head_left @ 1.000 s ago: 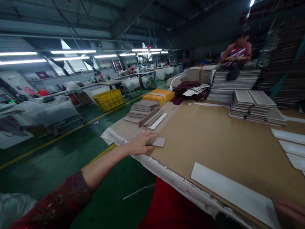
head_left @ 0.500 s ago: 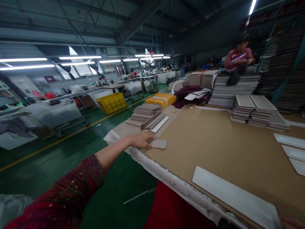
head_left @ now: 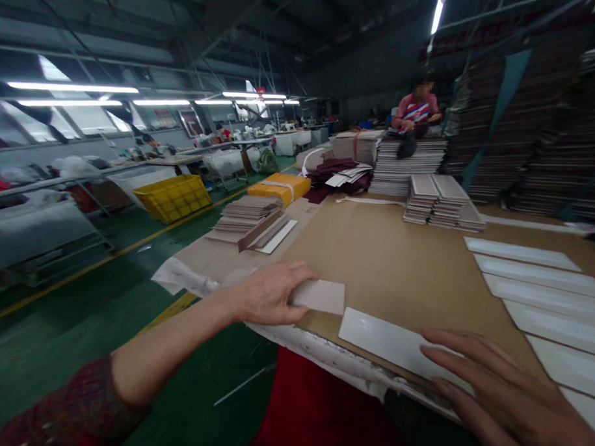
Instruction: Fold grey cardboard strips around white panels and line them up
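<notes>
Nearer white strip (head_left: 386,338), half-closed left hand (head_left: 271,292) grips card (head_left: 325,297).

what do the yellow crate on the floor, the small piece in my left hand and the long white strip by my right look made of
Yellow crate: probably moulded plastic, given its even colour and gridded walls.
Small piece in your left hand: likely matte card or board, being flat, stiff-looking and pale.
Long white strip: smooth, slightly glossy from its soft sheen; coated board or plastic, unclear.
</notes>
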The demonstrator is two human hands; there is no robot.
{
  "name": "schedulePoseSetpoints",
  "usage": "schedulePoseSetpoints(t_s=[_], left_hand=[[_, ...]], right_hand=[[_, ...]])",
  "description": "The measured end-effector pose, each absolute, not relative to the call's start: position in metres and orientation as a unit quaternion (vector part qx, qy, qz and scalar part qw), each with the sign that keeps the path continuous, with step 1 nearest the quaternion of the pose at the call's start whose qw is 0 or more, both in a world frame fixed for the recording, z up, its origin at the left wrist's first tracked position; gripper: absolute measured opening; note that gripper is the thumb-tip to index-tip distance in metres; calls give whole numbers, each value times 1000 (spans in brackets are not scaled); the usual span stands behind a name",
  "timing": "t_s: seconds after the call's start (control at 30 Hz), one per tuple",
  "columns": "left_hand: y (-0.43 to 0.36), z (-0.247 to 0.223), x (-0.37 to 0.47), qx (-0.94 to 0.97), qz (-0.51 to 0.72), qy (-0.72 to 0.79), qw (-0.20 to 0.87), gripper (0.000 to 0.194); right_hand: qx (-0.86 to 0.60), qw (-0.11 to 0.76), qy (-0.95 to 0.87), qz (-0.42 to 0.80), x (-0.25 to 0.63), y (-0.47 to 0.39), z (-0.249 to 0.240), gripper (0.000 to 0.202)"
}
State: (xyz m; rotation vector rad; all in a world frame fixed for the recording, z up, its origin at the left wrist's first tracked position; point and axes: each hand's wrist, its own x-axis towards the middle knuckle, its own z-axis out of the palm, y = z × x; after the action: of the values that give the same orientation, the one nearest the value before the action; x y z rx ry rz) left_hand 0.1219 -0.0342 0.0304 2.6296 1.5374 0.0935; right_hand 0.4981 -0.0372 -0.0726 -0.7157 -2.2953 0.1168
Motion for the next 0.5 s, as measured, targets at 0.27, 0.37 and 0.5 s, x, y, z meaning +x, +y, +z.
schedulePoseSetpoints(t_s=[0.27,0.37,0.5], left_hand=[[-54,29,206,904,45,406,124,39],[-50,26,213,904,60,403,128,38],[-46,21,220,906,76,396,129,41]], right_hand=[[-281,297,-913,20,456,-51,-41,37],[-280,281,-918,4,469,-53,-44,40],[-275,270,-922,-31,474,-56,-41,40]])
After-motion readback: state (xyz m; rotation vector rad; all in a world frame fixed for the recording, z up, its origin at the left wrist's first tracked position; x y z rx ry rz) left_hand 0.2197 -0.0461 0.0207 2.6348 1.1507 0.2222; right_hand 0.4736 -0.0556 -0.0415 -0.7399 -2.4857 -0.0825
